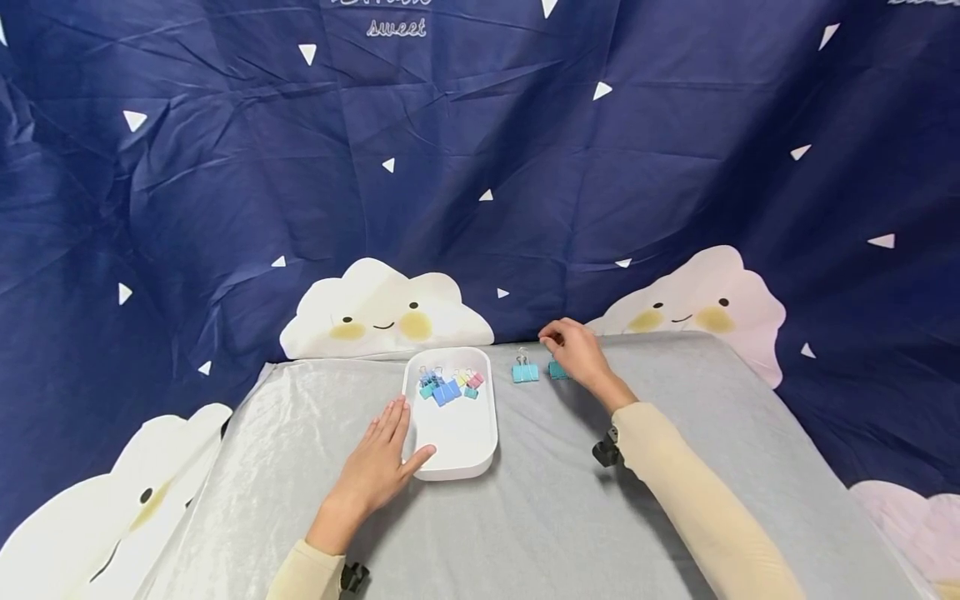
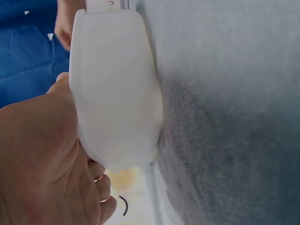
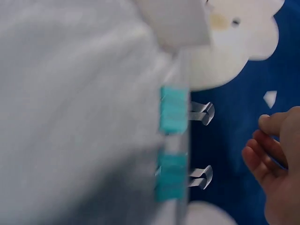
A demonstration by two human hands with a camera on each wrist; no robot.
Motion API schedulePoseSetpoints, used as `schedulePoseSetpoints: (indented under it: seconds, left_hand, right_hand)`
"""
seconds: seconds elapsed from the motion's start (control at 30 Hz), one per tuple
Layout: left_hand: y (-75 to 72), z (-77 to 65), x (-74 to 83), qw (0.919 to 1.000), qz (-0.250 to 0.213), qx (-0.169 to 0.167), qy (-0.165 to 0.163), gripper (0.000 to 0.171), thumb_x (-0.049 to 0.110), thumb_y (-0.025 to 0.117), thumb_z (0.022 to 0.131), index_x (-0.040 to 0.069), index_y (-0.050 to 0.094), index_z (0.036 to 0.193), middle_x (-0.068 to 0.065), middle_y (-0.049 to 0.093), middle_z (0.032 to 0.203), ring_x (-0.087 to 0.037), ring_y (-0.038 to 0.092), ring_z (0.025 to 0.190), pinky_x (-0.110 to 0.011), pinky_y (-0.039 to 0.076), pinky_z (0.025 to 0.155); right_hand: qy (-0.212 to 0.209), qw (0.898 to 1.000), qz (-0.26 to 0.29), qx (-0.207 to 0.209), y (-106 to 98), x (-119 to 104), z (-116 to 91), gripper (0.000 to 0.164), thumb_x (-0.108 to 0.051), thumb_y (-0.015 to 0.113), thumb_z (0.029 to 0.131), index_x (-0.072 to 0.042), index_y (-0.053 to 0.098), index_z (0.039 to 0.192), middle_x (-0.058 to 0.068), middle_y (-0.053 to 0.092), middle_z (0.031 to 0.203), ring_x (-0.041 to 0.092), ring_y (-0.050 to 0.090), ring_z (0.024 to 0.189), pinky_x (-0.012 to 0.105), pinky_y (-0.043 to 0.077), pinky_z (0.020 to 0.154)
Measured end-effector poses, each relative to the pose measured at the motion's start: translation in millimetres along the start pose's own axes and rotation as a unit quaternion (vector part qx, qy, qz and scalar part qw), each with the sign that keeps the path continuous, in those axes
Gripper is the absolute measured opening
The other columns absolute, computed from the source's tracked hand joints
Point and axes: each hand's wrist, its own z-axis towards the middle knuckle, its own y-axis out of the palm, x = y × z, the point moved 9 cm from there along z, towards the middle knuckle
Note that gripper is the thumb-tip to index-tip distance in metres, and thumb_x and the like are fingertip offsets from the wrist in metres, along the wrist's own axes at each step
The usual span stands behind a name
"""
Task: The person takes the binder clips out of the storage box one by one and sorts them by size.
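A white tray (image 1: 456, 442) sits on the grey cloth with several coloured binder clips at its far end, among them a large blue binder clip (image 1: 447, 393). My left hand (image 1: 377, 467) rests along the tray's left side, fingers straight and thumb at the near corner. To the right of the tray stand two turquoise binder clips, one (image 1: 526, 372) in full sight and the other (image 1: 558, 371) partly behind my right hand (image 1: 581, 354). That hand hovers above and beyond the second clip, fingers loosely bent and holding nothing. In the right wrist view, both clips' silver handles (image 3: 201, 177) point up, apart from the fingers.
Grey cloth (image 1: 570, 525) covers the table. Close behind its far edge hangs a dark blue curtain (image 1: 480, 233) with white triangles and smiling clouds. Each wrist wears a small black device, such as the one (image 1: 606, 450) under the right sleeve.
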Motion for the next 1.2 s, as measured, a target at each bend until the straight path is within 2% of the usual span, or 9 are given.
schedulePoseSetpoints:
  seconds: [0.27, 0.53, 0.8, 1.0, 1.2]
  left_hand:
    - [1.5, -0.3, -1.5, 1.0, -0.005, -0.003, -0.002, 0.093, 0.061, 0.052, 0.107, -0.006, 0.028, 0.165, -0.021, 0.023, 0.176, -0.04, 0.023, 0.164, -0.057, 0.024, 0.134]
    - [2.0, -0.7, -1.8, 1.0, -0.005, -0.006, -0.005, 0.093, 0.062, 0.051, 0.107, -0.006, 0.027, 0.165, -0.021, 0.023, 0.176, -0.039, 0.023, 0.165, -0.056, 0.024, 0.134]
    - [2.2, 0.0, 0.7, 1.0, -0.002, -0.003, -0.001, 0.093, 0.063, 0.05, 0.107, -0.006, 0.028, 0.165, -0.02, 0.023, 0.176, -0.039, 0.024, 0.164, -0.056, 0.024, 0.134]
    - [3.2, 0.9, -0.1, 1.0, 0.0, -0.002, 0.001, 0.092, 0.062, 0.05, 0.107, -0.006, 0.028, 0.165, -0.02, 0.023, 0.177, -0.039, 0.024, 0.164, -0.056, 0.025, 0.134]
    - [-0.1, -0.2, -0.9, 1.0, -0.004, 0.004, 0.002, 0.091, 0.06, 0.052, 0.107, -0.006, 0.029, 0.165, -0.021, 0.024, 0.176, -0.04, 0.025, 0.164, -0.057, 0.026, 0.134]
  right_hand:
    - [-0.046, 0.997, 0.041, -0.042, 13, -70, 14, 0.007, -0.014, 0.077, 0.099, -0.009, 0.081, 0.103, 0.005, 0.077, 0.098, 0.02, 0.07, 0.088, 0.037, 0.059, 0.082]
    - [-0.06, 0.992, 0.041, -0.103, 37, -118, 23, 0.013, -0.014, 0.074, 0.101, -0.008, 0.079, 0.111, 0.005, 0.078, 0.101, 0.019, 0.072, 0.093, 0.037, 0.061, 0.084]
    - [-0.077, 0.987, 0.024, -0.136, 64, -145, 32, 0.016, -0.015, 0.075, 0.1, -0.008, 0.077, 0.114, 0.006, 0.078, 0.102, 0.019, 0.072, 0.094, 0.037, 0.062, 0.084]
    - [-0.088, 0.982, -0.015, -0.165, 88, -158, 41, 0.025, -0.017, 0.077, 0.099, -0.004, 0.074, 0.121, 0.01, 0.078, 0.11, 0.023, 0.073, 0.102, 0.04, 0.061, 0.093]
    - [-0.061, 0.975, -0.045, -0.21, 119, -160, 42, 0.036, -0.02, 0.077, 0.1, -0.003, 0.068, 0.131, 0.013, 0.074, 0.122, 0.027, 0.071, 0.113, 0.041, 0.059, 0.1]
